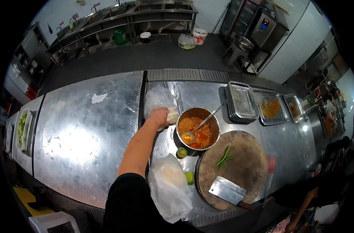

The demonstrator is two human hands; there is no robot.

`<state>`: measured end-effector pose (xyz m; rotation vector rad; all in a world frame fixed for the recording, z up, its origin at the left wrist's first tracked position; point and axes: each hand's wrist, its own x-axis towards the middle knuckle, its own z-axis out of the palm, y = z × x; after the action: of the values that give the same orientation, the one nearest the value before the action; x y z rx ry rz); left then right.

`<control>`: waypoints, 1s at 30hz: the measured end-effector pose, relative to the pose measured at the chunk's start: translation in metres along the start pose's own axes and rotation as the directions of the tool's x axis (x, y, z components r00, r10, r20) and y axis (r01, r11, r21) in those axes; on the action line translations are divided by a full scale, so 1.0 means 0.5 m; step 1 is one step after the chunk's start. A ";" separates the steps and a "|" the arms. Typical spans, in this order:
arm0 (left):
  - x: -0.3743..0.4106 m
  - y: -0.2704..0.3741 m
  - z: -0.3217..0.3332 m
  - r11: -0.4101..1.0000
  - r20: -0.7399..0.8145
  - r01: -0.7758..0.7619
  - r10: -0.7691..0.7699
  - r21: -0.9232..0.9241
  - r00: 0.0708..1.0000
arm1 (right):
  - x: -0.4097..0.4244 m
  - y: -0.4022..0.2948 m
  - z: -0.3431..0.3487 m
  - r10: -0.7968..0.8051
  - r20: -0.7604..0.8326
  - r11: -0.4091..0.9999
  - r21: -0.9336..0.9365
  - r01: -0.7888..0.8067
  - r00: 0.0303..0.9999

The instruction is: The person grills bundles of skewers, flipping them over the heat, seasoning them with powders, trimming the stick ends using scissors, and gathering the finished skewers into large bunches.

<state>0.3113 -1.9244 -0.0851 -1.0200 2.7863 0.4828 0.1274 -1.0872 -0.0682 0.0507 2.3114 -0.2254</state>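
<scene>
My left hand (159,117) reaches forward and is closed on a bundle of pale strands (172,115), beside a clear plastic bag (158,97). Just right of it stands a metal pot (217,128) of orange-red chopped food with a ladle (211,114). A round wooden chopping block (244,157) bears green chillies (223,158) and a cleaver (228,190). A white plastic bag (171,186) with a pale thing inside lies near me, next to cut green vegetable pieces (182,152). My right hand is out of view.
Stacked metal trays (242,100) and a tray with orange residue (270,107) stand at the right. A blurred red thing (271,164) is at the block's right edge. A co-worker's forearm (306,202) shows at lower right. Green vegetables fill a white tray (24,131) at far left.
</scene>
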 end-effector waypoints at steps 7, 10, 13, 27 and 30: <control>0.075 -0.003 0.056 0.998 0.039 -0.063 0.064 -0.029 0.997 | -0.232 0.198 0.275 0.244 0.019 0.969 0.045 -0.245 0.970; 0.002 0.066 -0.050 0.957 -0.151 -0.276 0.260 -0.089 0.954 | -0.348 0.353 0.523 0.270 0.219 0.961 -0.122 -0.248 0.938; -0.027 0.047 -0.043 0.967 -0.227 -0.254 0.241 -0.029 0.944 | -0.366 0.500 0.694 -0.479 0.722 0.488 -0.254 0.835 0.499; -0.181 0.223 0.000 0.995 -0.491 -0.001 0.049 0.099 0.869 | -0.553 0.579 0.912 0.601 0.428 0.327 0.639 -0.696 0.675; -0.353 0.481 -0.054 0.969 -0.524 0.144 -0.017 0.202 0.852 | -0.461 0.659 0.855 0.572 0.364 0.339 0.711 -0.616 0.735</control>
<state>0.2895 -1.6541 0.0417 -1.3712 3.1257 -0.1720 0.6291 -0.8313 -0.2334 1.3416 1.7688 -0.8604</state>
